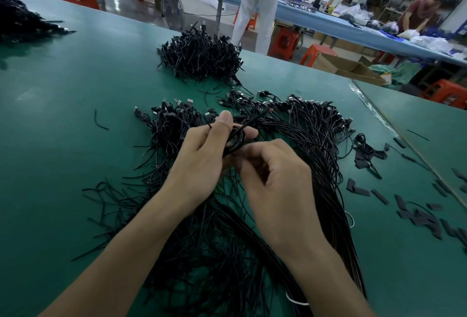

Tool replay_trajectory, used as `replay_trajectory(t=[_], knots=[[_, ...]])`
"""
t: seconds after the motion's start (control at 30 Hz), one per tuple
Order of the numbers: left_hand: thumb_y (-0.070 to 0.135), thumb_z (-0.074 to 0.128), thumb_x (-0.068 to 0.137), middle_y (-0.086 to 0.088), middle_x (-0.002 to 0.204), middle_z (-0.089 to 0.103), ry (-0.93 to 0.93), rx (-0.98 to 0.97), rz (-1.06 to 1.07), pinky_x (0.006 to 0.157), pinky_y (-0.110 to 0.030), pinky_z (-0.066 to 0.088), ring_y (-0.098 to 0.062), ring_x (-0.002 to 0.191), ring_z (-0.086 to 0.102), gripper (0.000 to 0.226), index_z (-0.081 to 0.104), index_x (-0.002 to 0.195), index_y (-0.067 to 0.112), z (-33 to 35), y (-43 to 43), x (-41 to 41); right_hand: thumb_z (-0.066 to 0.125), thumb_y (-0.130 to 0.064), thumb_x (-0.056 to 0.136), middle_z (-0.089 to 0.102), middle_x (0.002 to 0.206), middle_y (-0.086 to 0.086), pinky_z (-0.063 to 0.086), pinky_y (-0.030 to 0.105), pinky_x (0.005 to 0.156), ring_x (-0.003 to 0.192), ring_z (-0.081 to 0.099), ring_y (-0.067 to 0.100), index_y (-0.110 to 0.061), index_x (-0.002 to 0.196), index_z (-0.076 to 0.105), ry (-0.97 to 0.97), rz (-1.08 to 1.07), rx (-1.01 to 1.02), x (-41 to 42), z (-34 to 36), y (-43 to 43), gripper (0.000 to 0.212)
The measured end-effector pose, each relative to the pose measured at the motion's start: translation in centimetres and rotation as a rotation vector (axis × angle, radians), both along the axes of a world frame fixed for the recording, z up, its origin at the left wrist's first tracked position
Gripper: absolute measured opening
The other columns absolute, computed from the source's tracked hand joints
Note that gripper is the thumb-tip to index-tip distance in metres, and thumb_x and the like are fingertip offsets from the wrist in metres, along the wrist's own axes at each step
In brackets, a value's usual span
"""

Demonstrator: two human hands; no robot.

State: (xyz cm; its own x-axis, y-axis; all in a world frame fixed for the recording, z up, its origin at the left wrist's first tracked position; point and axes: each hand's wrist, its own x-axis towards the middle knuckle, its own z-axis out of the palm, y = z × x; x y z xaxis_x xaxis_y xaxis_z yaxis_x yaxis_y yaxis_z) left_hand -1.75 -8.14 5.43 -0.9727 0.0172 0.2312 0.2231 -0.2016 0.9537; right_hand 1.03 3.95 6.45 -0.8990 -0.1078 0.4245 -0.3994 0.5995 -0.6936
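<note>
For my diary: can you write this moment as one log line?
left hand: grips coiled cable | right hand: pinches it | below: loose cables on green table

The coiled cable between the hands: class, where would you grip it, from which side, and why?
Pinch the coiled cable across its stacked loops from the left, as the left hand does: the loops lie together there, and the right hand fills the near side.
</note>
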Motion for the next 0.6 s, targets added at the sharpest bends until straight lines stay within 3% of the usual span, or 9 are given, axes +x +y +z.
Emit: replay_trajectory(t=[0.1, 0.17, 0.23, 0.33, 0.5, 0.6], knots=[[0.034, 0.031, 0.109, 0.008, 0.041, 0.047, -0.039, -0.017, 0.046, 0.036, -0.012, 0.03, -0.001, 0.033, 0.038, 0.059, 0.072, 0.086, -0.003, -0.3, -0.4, -0.4, 0.061, -0.008, 0.097, 0.056, 0.102, -0.009, 0.044, 0.008, 0.087, 0.098, 0.055, -0.003, -0.013, 0.103, 0.071, 0.146, 0.025, 0.196, 0.5, -0.1, -0.6, 0.013], [0.038, 0.034, 0.108, 0.006, 0.044, 0.038, -0.058, -0.078, 0.053, 0.038, -0.017, 0.024, -0.007, 0.035, 0.028, 0.064, 0.067, 0.077, -0.007, -0.5, -0.6, -0.6, 0.061, -0.007, 0.097, 0.059, 0.102, 0.0, 0.05, 0.021, 0.092, 0.107, 0.059, 0.01, -0.009, 0.103, 0.07, 0.278, 0.037, 0.322, 0.6, -0.2, -0.6, 0.011], [0.041, 0.037, 0.106, 0.003, 0.045, 0.031, -0.098, -0.108, 0.03, 0.042, -0.021, 0.021, -0.011, 0.037, 0.023, 0.063, 0.051, 0.056, 0.005, -0.6, -0.7, -0.6, 0.063, -0.007, 0.095, 0.059, 0.096, 0.004, 0.054, 0.034, 0.081, 0.094, 0.059, 0.02, -0.006, 0.098, 0.07, 0.409, 0.037, 0.453, 0.5, -0.2, -0.3, 0.007], [0.046, 0.039, 0.104, 0.001, 0.048, 0.027, -0.246, -0.089, -0.146, 0.044, -0.022, 0.019, -0.012, 0.038, 0.019, 0.056, 0.039, 0.059, 0.013, -0.4, -1.2, -0.5, 0.066, -0.005, 0.093, 0.056, 0.09, 0.006, 0.047, 0.036, 0.071, 0.082, 0.049, 0.021, -0.007, 0.091, 0.066, 0.548, 0.058, 0.586, 0.3, 0.2, 0.2, 0.002], [0.045, 0.055, 0.092, 0.0, 0.052, 0.027, -0.404, -0.208, -0.352, 0.039, -0.019, 0.019, -0.011, 0.039, 0.018, 0.045, 0.043, 0.063, 0.013, -0.4, -2.0, -0.3, 0.066, -0.013, 0.094, 0.06, 0.113, 0.006, 0.043, 0.034, 0.084, 0.105, 0.05, 0.021, -0.011, 0.094, 0.066, 0.546, 0.166, 0.674, 0.1, 1.0, 0.9, 0.002], [0.038, 0.045, 0.1, -0.001, 0.053, 0.027, -0.418, -0.254, -0.401, 0.042, -0.021, 0.016, -0.013, 0.042, 0.017, 0.049, 0.047, 0.056, 0.017, -0.7, -2.3, -0.3, 0.065, -0.01, 0.093, 0.061, 0.1, 0.002, 0.044, 0.036, 0.079, 0.094, 0.054, 0.021, -0.013, 0.093, 0.066, 0.456, 0.212, 0.693, 0.1, 1.2, 1.1, 0.004]])
